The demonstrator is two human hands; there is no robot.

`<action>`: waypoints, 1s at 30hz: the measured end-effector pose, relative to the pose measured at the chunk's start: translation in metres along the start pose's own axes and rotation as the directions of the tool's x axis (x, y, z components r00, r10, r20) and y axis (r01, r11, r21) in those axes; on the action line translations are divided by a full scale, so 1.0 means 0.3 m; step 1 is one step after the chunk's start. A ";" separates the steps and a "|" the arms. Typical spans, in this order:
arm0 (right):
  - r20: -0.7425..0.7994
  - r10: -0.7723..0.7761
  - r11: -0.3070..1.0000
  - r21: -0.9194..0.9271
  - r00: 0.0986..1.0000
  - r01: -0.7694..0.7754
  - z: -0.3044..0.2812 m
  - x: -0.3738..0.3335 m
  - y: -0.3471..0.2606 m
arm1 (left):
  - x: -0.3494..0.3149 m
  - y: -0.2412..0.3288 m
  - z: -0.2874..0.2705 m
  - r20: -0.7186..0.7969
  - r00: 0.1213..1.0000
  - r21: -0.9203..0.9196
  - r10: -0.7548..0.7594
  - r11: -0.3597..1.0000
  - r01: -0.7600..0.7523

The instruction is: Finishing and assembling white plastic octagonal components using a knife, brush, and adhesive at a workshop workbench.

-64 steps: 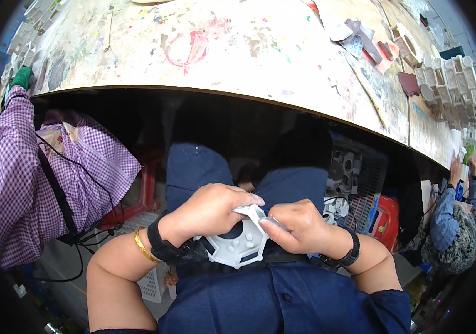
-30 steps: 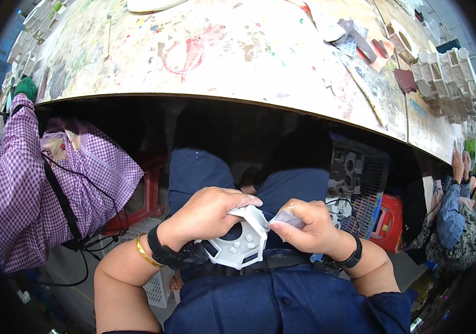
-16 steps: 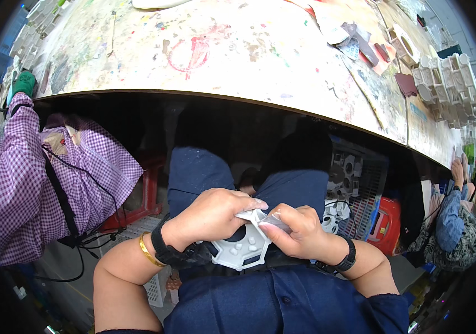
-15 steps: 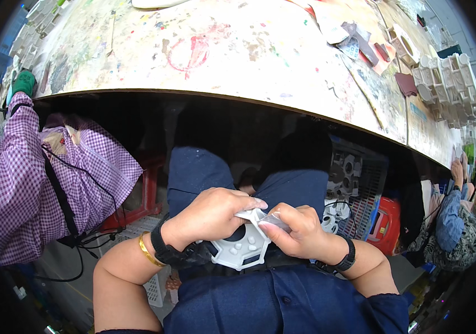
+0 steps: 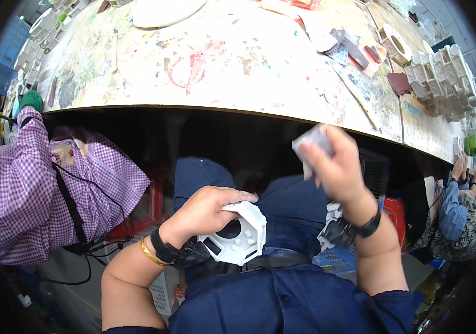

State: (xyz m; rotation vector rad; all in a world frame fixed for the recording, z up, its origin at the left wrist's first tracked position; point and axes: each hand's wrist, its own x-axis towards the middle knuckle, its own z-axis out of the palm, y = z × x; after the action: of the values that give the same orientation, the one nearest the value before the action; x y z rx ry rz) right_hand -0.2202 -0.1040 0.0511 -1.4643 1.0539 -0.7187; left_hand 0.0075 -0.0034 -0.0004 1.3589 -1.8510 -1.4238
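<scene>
My left hand [image 5: 207, 214] grips a white angular moulded piece [image 5: 240, 236] with a dark round hole and small studs, held over my lap against dark blue clothing. Up near the table edge, my right hand [image 5: 335, 167] is raised and pinches a small pale grey scrap or pad [image 5: 311, 142]; it is blurred. Both wrists wear dark bands, and the left also has a gold bangle.
A paint-stained worktable [image 5: 232, 61] spans the top, with a white plate [image 5: 165, 11], several white moulded pieces [image 5: 444, 78] at right and scraps. A person in purple checked clothing [image 5: 32, 189] sits at left; another person [image 5: 460, 217] at far right. Red and blue crates stand under the table.
My right hand has left the white piece and lifted up toward the table edge with the small grey scrap. My left hand still holds the white piece in my lap.
</scene>
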 end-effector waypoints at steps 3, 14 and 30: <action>0.072 -0.003 0.989 0.150 0.997 -0.008 -0.015 0.174 -0.060 | -0.022 -0.001 -0.004 -0.034 0.999 -0.038 -0.006 0.999 0.005; 0.364 -0.389 0.880 -0.127 0.847 0.459 0.118 -0.063 0.078 | -0.027 0.024 -0.038 -0.042 0.996 -0.081 -0.074 0.994 0.070; 0.385 0.097 0.978 0.134 0.918 -0.159 0.143 -0.166 0.178 | -0.039 -0.003 -0.080 0.062 0.966 -0.350 -0.252 0.901 0.257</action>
State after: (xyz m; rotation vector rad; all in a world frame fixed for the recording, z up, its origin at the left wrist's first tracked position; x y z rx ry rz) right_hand -0.2140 -0.0386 -0.0023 -1.3119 0.7660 -0.3959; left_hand 0.0318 -0.0044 0.0103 1.4385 -1.3663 -1.8007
